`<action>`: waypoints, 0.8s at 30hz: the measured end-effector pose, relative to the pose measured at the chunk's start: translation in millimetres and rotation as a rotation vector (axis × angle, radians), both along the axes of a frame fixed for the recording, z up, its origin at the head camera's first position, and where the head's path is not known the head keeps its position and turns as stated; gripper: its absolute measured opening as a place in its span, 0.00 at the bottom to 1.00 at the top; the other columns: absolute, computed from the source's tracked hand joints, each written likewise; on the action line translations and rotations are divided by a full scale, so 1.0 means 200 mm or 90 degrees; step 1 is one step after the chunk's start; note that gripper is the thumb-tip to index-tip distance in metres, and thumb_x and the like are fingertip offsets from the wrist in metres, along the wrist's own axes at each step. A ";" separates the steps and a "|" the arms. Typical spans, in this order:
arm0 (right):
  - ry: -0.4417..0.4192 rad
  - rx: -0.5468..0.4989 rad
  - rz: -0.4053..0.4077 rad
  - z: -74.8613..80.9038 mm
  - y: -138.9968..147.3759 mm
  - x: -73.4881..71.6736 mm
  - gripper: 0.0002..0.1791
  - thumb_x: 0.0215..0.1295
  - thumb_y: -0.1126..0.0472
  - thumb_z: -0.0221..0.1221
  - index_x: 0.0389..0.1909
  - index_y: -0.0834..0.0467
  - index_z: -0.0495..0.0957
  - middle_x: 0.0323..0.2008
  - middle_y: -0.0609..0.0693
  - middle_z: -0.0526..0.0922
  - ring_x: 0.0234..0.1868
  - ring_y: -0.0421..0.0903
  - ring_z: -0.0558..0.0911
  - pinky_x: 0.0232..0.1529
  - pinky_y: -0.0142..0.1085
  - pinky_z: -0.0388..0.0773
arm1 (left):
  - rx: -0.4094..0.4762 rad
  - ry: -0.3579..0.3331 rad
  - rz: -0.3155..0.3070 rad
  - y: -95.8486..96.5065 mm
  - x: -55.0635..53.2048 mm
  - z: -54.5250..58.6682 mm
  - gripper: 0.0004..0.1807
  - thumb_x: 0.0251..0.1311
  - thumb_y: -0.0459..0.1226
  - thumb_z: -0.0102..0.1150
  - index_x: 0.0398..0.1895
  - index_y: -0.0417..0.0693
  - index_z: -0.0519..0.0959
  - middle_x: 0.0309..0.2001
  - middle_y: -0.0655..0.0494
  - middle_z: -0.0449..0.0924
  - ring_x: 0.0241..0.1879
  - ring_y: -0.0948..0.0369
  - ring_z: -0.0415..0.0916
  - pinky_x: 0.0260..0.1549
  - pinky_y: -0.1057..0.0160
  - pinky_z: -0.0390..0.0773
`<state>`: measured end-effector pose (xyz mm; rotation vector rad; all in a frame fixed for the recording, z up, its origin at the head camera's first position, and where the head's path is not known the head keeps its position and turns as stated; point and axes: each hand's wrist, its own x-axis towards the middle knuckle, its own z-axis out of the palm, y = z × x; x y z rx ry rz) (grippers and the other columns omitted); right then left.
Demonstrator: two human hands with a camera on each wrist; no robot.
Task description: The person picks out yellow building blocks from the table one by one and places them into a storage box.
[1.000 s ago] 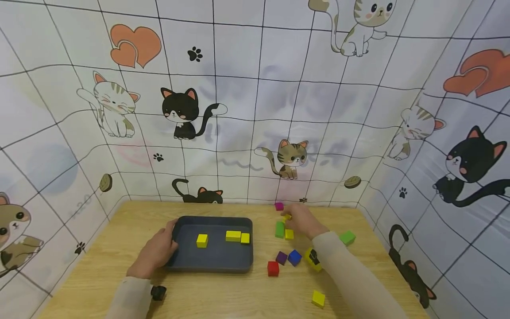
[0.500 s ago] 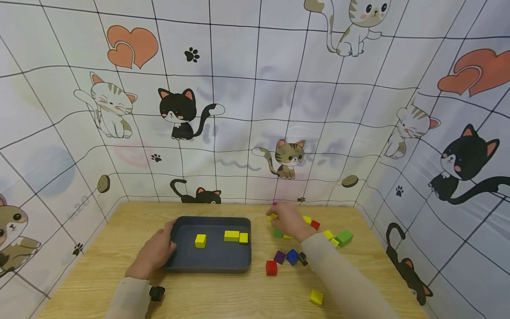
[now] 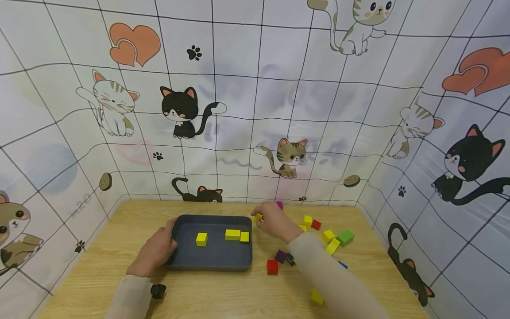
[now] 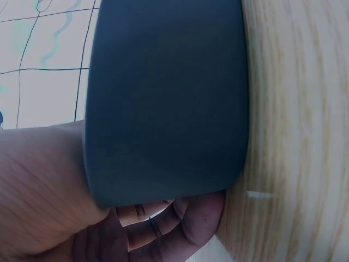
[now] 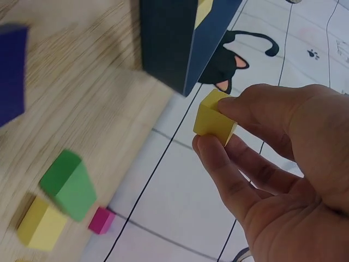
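Observation:
My right hand point(image 3: 275, 221) pinches a small yellow block point(image 5: 215, 117) between thumb and fingertips, held up by the right rim of the grey tray point(image 3: 211, 261). In the right wrist view the block is off the table, close to a tray corner. At the tray's left side my left hand point(image 3: 155, 248) grips the rim, with its thumb over the edge; the left wrist view shows its fingers point(image 4: 158, 234) curled by the tray's outer wall. Inside the tray lie a yellow cube point(image 3: 201, 239), a longer yellow block point(image 3: 233, 235) and another small yellow cube point(image 3: 245, 237).
Right of the tray lie a red cube point(image 3: 272, 267), a purple cube point(image 3: 280, 256), a black piece point(image 3: 290, 259) and a green block point(image 3: 345, 237), among several yellow blocks. A magenta cube point(image 3: 280, 205) sits near the back wall. My right sleeve point(image 3: 330, 270) covers part of this area.
My right hand has carried the yellow block leftward from the loose blocks to the tray's right rim. The left hand has stayed on the tray.

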<state>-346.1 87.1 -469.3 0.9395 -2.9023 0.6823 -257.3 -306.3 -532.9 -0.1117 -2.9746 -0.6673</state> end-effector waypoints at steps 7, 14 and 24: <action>0.019 0.036 0.001 -0.01 -0.11 0.00 0.14 0.75 0.67 0.74 0.59 0.59 0.94 0.50 0.55 0.94 0.50 0.51 0.89 0.59 0.48 0.92 | -0.003 0.002 -0.001 0.01 -0.01 0.00 0.41 0.72 0.28 0.58 0.88 0.30 0.61 0.53 0.26 0.84 0.33 0.50 0.76 0.36 0.45 0.81; 0.012 0.024 0.034 0.01 -0.22 0.04 0.15 0.75 0.69 0.72 0.60 0.62 0.94 0.52 0.56 0.94 0.48 0.49 0.88 0.56 0.44 0.92 | -0.005 -0.004 -0.001 0.00 0.00 -0.01 0.42 0.73 0.29 0.58 0.89 0.32 0.60 0.53 0.26 0.84 0.34 0.50 0.76 0.38 0.44 0.82; 0.015 0.044 0.082 -0.01 -0.36 0.02 0.16 0.77 0.68 0.71 0.62 0.61 0.94 0.55 0.54 0.95 0.48 0.45 0.87 0.55 0.37 0.88 | -0.007 0.001 -0.001 0.00 -0.02 -0.02 0.42 0.73 0.30 0.58 0.89 0.34 0.60 0.56 0.24 0.84 0.37 0.46 0.80 0.42 0.38 0.84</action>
